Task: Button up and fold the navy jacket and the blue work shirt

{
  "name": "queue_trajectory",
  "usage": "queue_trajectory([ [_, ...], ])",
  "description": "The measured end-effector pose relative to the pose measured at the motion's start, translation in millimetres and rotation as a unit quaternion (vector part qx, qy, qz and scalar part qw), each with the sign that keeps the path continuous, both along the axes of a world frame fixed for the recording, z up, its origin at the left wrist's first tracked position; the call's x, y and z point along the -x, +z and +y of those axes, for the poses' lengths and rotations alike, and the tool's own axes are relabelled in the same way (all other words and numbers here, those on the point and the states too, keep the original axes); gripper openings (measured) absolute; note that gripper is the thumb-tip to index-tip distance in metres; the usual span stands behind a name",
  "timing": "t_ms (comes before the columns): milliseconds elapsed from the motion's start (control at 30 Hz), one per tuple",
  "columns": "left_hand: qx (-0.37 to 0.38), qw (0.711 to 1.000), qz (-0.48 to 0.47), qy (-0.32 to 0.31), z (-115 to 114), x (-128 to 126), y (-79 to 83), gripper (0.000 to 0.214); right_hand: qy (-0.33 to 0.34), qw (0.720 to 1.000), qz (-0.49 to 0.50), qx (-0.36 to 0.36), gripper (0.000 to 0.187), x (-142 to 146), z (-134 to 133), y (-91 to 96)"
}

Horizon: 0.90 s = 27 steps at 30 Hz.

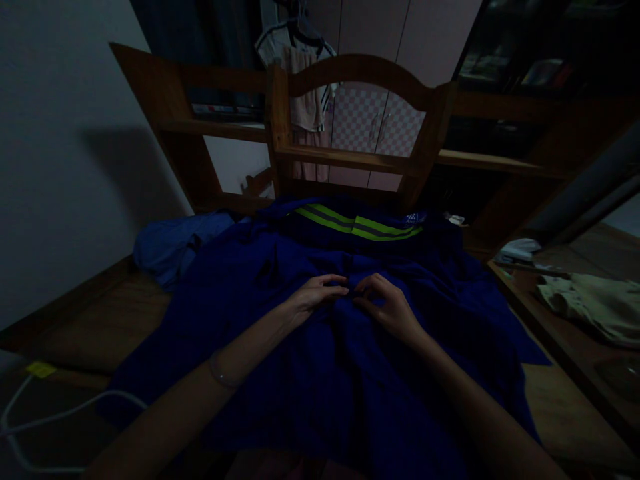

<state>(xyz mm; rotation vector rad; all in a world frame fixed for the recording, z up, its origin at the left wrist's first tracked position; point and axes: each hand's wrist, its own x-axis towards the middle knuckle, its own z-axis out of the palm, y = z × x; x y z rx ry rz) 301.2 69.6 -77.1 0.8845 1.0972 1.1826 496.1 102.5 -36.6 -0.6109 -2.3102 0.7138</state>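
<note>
A dark blue work jacket lies spread across a wooden surface, with a yellow-green and grey reflective band near its far end. My left hand is at the middle of the jacket, its thumb and fingers pinched on the cloth along the front. Just beside it, my right hand pinches the same stretch of jacket between thumb and curled fingers. The fingertips of both hands are close together. Whatever small part of the cloth lies between them is too dark to make out.
Behind the jacket stands a wooden rack with an arched rail. A lighter blue cloth lies at the left. On the right are a folded pale cloth and a white object. A white cable loops at lower left.
</note>
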Motion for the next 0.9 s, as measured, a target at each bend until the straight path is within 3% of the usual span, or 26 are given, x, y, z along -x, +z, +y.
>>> queue_trajectory([
  [300, -0.014, 1.0, -0.006, 0.001, -0.2, -0.5, 0.2, 0.05, -0.002, 1.0, 0.015, 0.016, 0.012, 0.2, -0.3, 3.0],
  [567, -0.018, 1.0, -0.016, -0.018, -3.0, -0.6, 7.1, 0.053, -0.012, 0.997, 0.033, 0.07, 0.023, -0.3, 1.9, -0.9],
  [733, -0.051, 0.998, -0.011, -0.034, -7.8, -2.5, 12.8, 0.05, 0.001, 0.977, 0.072, 0.201, 0.026, 0.9, 9.4, -6.4],
  [833, -0.115, 0.993, 0.01, -0.009, -9.0, -5.9, 16.2, 0.045, 0.012, 0.95, 0.105, 0.294, 0.031, 2.8, 11.2, -6.3],
  [900, -0.155, 0.988, 0.024, 0.006, -9.1, -7.8, 17.9, 0.041, 0.002, 0.942, 0.117, 0.314, 0.032, 3.9, 10.4, -4.9],
])
